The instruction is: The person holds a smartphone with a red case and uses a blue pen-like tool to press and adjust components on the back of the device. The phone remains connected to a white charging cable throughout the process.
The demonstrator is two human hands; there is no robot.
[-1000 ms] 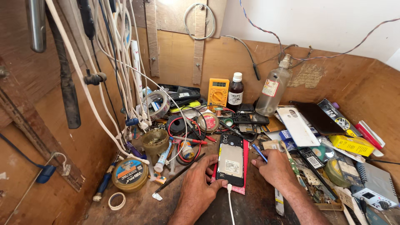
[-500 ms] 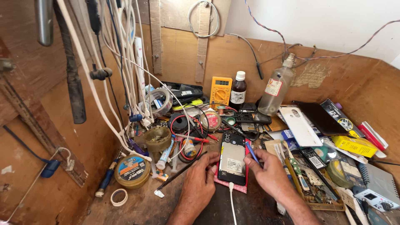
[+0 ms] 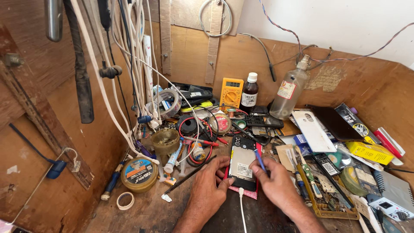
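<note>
Opened phone (image 3: 242, 166), back cover off, lies flat on a red mat (image 3: 246, 191) at the front of the wooden bench (image 3: 142, 211), directly between both hands. Left hand (image 3: 208, 190) rests against the phone's left edge, fingers loosely curled, thumb touching the frame; it grips nothing. Right hand (image 3: 276, 185) sits at the phone's right edge, fingers pinched shut on a blue-handled tool (image 3: 259, 159) whose tip is over the phone's upper right. White cable (image 3: 241, 209) runs from the phone's bottom edge out of frame. Tool tip contact: cannot tell. Both forearms cut off at the lower edge. Left of the hands, a round tin (image 3: 139, 173), lid on, contents hidden; small brown cup (image 3: 165, 140), contents unclear.
</note>
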